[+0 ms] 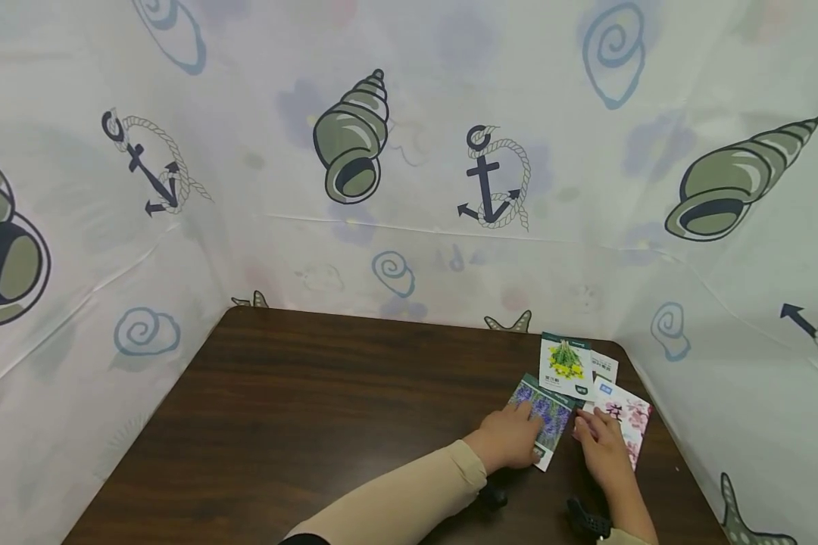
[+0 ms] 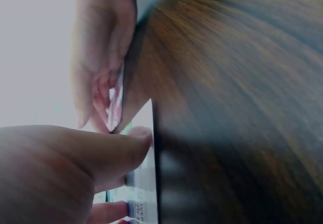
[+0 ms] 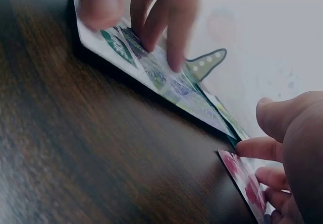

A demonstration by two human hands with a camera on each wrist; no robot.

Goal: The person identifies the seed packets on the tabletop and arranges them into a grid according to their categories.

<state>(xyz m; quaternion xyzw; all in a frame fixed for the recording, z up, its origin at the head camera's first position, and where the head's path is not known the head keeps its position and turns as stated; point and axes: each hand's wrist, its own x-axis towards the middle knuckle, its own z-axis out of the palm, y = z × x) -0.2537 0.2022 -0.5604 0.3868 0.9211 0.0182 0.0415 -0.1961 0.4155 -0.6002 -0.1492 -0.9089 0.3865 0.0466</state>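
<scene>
My left hand (image 1: 514, 437) rests its fingertips on a flat seed packet printed with purple flowers (image 1: 557, 415). In the right wrist view its spread fingers (image 3: 175, 42) press on the packet's face, the thumb near the white end. My right hand (image 1: 605, 448) lies over a pink-blossom seed packet (image 1: 635, 415) to the right. Its fingers touch that packet, and its thumb (image 3: 275, 118) is raised off it. Behind both hands lies a yellow-flower seed packet (image 1: 566, 362), overlapping the others. A further white packet (image 1: 607, 366) shows partly beneath it.
The dark wooden table (image 1: 279, 424) has its right edge close beside the packets. Patterned white cloth (image 1: 423, 189) with shells and anchors hangs around the back and sides. A black device (image 1: 586, 521) is strapped on the right wrist.
</scene>
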